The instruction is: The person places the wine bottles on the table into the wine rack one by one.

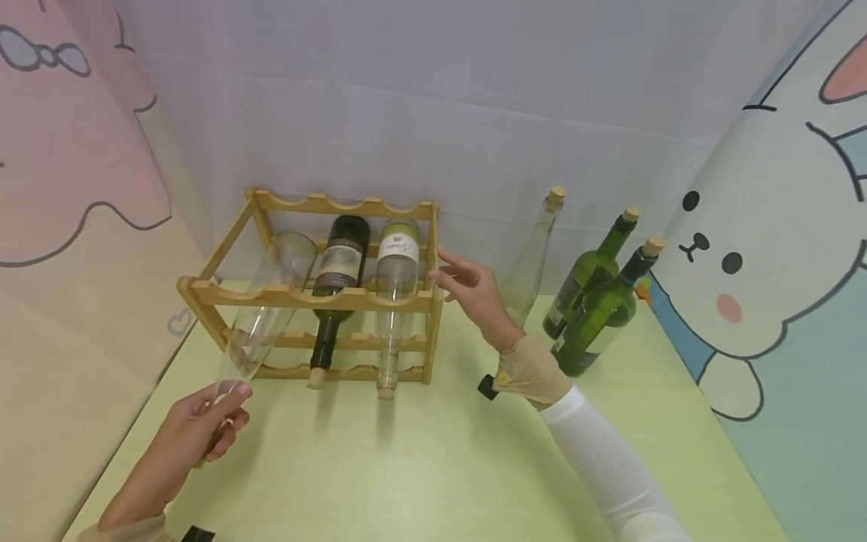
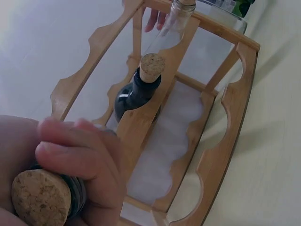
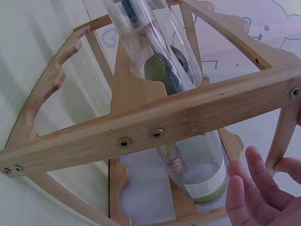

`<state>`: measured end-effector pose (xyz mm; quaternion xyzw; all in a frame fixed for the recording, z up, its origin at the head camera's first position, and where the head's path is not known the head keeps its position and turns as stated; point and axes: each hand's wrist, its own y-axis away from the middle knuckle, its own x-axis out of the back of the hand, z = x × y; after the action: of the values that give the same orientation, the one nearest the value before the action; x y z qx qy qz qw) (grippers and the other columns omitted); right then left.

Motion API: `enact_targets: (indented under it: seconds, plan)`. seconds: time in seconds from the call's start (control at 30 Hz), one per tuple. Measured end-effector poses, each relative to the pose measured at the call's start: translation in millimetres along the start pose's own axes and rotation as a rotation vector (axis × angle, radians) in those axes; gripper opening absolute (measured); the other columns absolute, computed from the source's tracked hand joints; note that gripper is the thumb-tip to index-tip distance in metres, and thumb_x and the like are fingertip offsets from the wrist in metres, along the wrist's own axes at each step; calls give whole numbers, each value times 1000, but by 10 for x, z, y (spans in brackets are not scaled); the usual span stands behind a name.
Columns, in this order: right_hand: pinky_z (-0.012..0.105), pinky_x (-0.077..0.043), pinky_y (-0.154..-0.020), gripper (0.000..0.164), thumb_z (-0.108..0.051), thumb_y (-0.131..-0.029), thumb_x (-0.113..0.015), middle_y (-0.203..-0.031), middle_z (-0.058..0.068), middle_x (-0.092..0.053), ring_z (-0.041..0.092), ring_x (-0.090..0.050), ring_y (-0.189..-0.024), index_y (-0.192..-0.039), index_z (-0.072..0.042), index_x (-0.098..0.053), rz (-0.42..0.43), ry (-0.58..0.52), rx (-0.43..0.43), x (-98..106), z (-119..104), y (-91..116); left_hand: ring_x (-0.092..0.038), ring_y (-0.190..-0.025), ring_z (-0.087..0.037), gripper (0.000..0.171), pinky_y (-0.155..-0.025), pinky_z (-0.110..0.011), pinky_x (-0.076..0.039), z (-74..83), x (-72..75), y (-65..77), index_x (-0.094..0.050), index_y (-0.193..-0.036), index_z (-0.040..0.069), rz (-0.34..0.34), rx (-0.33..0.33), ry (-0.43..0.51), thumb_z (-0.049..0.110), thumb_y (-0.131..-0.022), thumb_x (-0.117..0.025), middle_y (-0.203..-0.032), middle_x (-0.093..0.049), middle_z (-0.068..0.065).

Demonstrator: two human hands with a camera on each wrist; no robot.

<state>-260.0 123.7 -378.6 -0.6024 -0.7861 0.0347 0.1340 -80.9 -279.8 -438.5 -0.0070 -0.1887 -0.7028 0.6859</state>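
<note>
My left hand grips the neck of a clear glass bottle, whose cork shows below the fingers in the left wrist view. The bottle slants through the left slot of a wooden wine rack, base toward the back. Beside it in the upper tier lie a dark corked wine bottle and a clear bottle with a white label, necks pointing to the front. My right hand is at the rack's right end, fingers loosely bent against the side frame; their exact contact is unclear.
Right of the rack stand a tall clear corked bottle and two green corked bottles, one farther back and one nearer. They stand on the pale yellow-green table. A white cloth wall rises behind.
</note>
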Motion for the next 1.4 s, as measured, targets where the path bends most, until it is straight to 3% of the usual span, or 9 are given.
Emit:
enact_targets:
  seconds: [0.2, 0.47, 0.57, 0.77, 1.03, 1.23, 1.4]
  plan:
    - [37, -58, -82, 51, -16, -107, -69, -129, 20, -74, 13, -68, -105, -156, -15, -55, 1, 14, 13, -11, 18, -28, -38, -50, -8, 44, -45, -31, -37, 29, -95, -123, -49, -96, 8, 14, -5, 16, 49, -112, -55, -66, -43, 5]
    - [33, -58, -79, 51, -16, -107, -69, -128, 21, -74, 12, -68, -103, -156, -14, -56, 0, -3, 16, -13, 29, -29, -39, -50, -9, 55, -46, -30, -36, 61, -130, -270, -46, -76, 11, 38, 19, -26, 53, -111, -55, -59, -41, 5]
    - [34, -58, -80, 51, -16, -106, -69, -128, 20, -74, 13, -67, -105, -156, -15, -56, -1, -12, 19, -9, 37, -25, -39, -50, -9, 54, -46, -31, -35, 77, -144, -323, -45, -76, 13, 39, 16, -14, 53, -110, -56, -59, -40, 5]
    - [47, -59, -85, 51, -16, -106, -69, -128, 21, -74, 13, -68, -106, -156, -17, -56, 1, -14, 14, -15, 23, -11, -38, -51, -8, 54, -47, -30, -34, 109, -161, -402, -45, -77, 13, 30, 6, 22, 54, -110, -58, -60, -41, 6]
    - [46, -58, -86, 50, -18, -108, -67, -128, 21, -74, 19, -67, -112, -157, -16, -55, -8, -15, 15, -12, 41, 4, -39, -52, -7, 52, -47, -26, -34, 168, -161, -497, -47, -76, 14, 19, 3, 36, 52, -110, -58, -61, -42, 7]
    - [38, -57, -83, 50, -16, -108, -66, -129, 26, -72, 26, -67, -115, -157, -14, -55, -9, -29, 21, -17, 54, 0, -42, -54, -7, 49, -50, -27, -36, 207, -145, -563, -50, -81, 14, 21, 19, 8, 52, -110, -57, -65, -44, 7]
    - [36, -57, -81, 50, -17, -108, -65, -129, 27, -71, 39, -64, -119, -157, -15, -54, -9, -49, 20, -23, 58, -5, -44, -56, -5, 46, -52, -25, -40, 247, -138, -624, -54, -88, 12, 27, 9, 8, 53, -110, -57, -68, -48, 8]
